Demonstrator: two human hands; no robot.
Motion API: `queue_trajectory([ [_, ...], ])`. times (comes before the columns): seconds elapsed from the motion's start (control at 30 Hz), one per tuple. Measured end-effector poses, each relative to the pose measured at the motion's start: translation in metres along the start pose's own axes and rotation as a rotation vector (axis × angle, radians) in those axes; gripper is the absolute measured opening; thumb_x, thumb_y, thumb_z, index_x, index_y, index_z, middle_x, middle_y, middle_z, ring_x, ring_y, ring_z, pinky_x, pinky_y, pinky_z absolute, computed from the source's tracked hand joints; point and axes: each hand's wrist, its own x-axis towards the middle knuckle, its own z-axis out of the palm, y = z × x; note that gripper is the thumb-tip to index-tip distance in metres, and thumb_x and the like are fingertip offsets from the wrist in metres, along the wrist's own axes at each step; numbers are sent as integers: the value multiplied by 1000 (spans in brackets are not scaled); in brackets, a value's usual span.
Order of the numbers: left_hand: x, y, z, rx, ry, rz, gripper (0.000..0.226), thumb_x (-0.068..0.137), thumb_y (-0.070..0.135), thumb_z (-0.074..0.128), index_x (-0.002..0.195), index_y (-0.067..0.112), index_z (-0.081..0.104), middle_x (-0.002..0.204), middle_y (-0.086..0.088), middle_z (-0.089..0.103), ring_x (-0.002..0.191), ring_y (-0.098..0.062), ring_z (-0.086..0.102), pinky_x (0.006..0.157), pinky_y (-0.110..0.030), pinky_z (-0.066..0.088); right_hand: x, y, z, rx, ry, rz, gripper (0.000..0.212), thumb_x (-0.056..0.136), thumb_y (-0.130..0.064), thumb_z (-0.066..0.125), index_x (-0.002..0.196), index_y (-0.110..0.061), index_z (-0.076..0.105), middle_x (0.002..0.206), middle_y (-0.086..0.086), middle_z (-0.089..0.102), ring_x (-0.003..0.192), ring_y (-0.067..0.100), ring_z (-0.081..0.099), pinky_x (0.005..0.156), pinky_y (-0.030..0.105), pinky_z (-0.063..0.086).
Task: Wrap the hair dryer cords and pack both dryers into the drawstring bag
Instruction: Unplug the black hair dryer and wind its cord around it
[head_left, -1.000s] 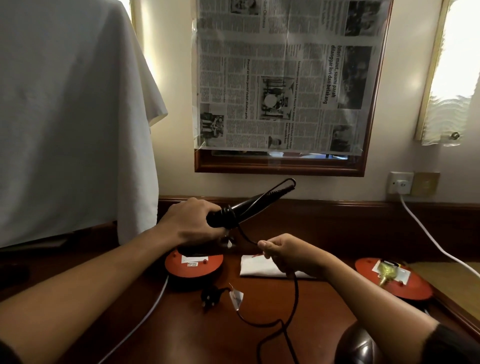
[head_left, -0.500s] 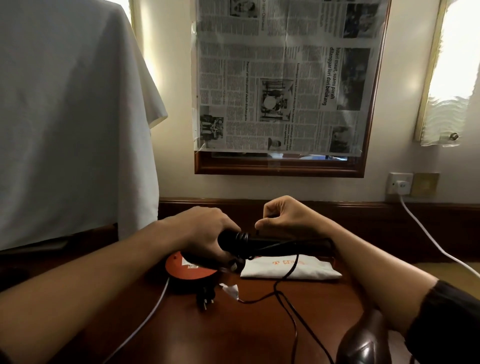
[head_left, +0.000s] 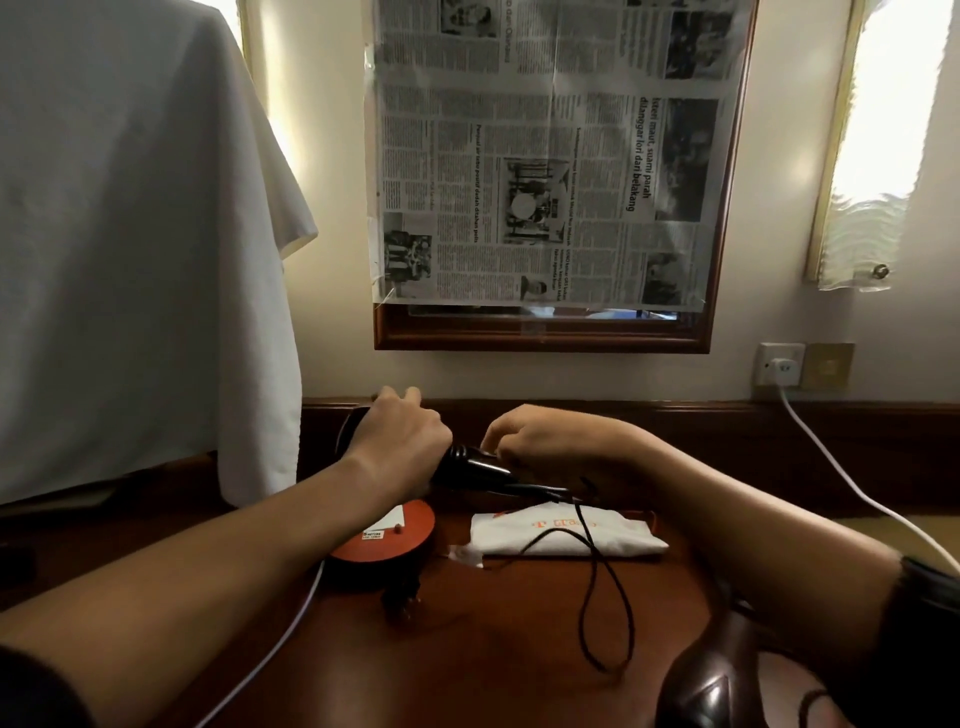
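Your left hand (head_left: 402, 447) gripped the shiny black hair dryer (head_left: 475, 467), your right hand (head_left: 545, 449) pinched its thin black cord (head_left: 605, 587), soft white drawstring bag (head_left: 566, 535) lay flat on the smooth wooden desk (head_left: 493, 649)

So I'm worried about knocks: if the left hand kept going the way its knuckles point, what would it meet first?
Probably the dark wooden back rail behind the desk, then the wall; nothing else shows ahead of the left hand, though depth is unclear.
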Motion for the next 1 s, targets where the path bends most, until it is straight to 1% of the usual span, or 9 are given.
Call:
queue_trajectory([
  [0.13, 0, -3, 8, 7, 11, -119, 31, 90, 43, 61, 113, 22, 65, 108, -3, 69, 110, -28, 52, 86, -41, 42, -10, -5, 12, 168, -79, 24, 46, 92, -1, 38, 130, -19, 59, 70, 8, 52, 50, 15, 44, 42, 25, 40],
  [0.3, -2, -15, 16, -261, 93, -265, 46, 82, 57, 63, 119, 28, 62, 107, -1, 68, 106, -24, 57, 82, -37, 48, -9, 0, 20, 359, -124, -44, 32, 107, -21, 32, 120, -11, 60, 63, 5, 57, 56, 19, 57, 70, 40, 50],
  [0.53, -9, -29, 17, -768, 83, -285, 47, 78, 55, 69, 120, 35, 66, 108, 6, 71, 97, -17, 64, 75, -30, 50, -11, 18, 36, 503, -159, -120, 44, 109, -40, 33, 119, -10, 64, 68, 10, 57, 66, 25, 61, 69, 35, 55],
  [0.6, -12, -30, 17, -929, 83, -242, 46, 73, 58, 68, 114, 36, 69, 102, 9, 72, 91, -13, 64, 76, -34, 54, -10, 28, 36, 509, -173, -132, 57, 104, -51, 36, 109, -5, 69, 69, 10, 55, 70, 28, 59, 74, 35, 52],
  [0.7, -16, -34, 15, -1058, 74, -127, 45, 65, 64, 63, 102, 40, 72, 91, 15, 71, 84, -6, 64, 76, -38, 56, -9, 43, 33, 480, -114, -150, 58, 94, -63, 47, 73, -12, 63, 59, 0, 49, 63, 20, 50, 78, 38, 44],
  [0.77, -17, -36, 13, -1132, 52, -24, 22, 68, 58, 68, 88, 49, 70, 84, 18, 70, 80, -3, 64, 70, -34, 53, -6, 52, 30, 412, -66, -155, 55, 86, -70, 56, 63, -20, 58, 63, 4, 50, 63, 14, 47, 75, 31, 41],
  [0.8, -18, -36, 11, -1156, 43, 30, 10, 70, 52, 72, 80, 53, 68, 80, 21, 68, 78, -2, 63, 68, -28, 49, -5, 54, 28, 379, -63, -147, 50, 86, -67, 58, 62, -24, 59, 67, 6, 52, 64, 11, 48, 73, 26, 40],
  [0.9, -20, -35, 10, -1158, 28, 143, 15, 75, 42, 76, 74, 53, 66, 75, 26, 66, 77, 0, 63, 67, -19, 42, -6, 59, 21, 304, -67, -122, 28, 96, -38, 63, 71, -24, 65, 68, -3, 56, 63, 3, 50, 66, 19, 41],
  [1.0, -21, -36, 9, -1169, -24, 218, 12, 78, 37, 78, 83, 45, 69, 79, 23, 68, 81, -1, 64, 70, -20, 46, -6, 74, 9, 393, -68, -73, 18, 97, -23, 65, 106, -8, 69, 93, 10, 71, 86, 6, 64, 73, 11, 50],
])
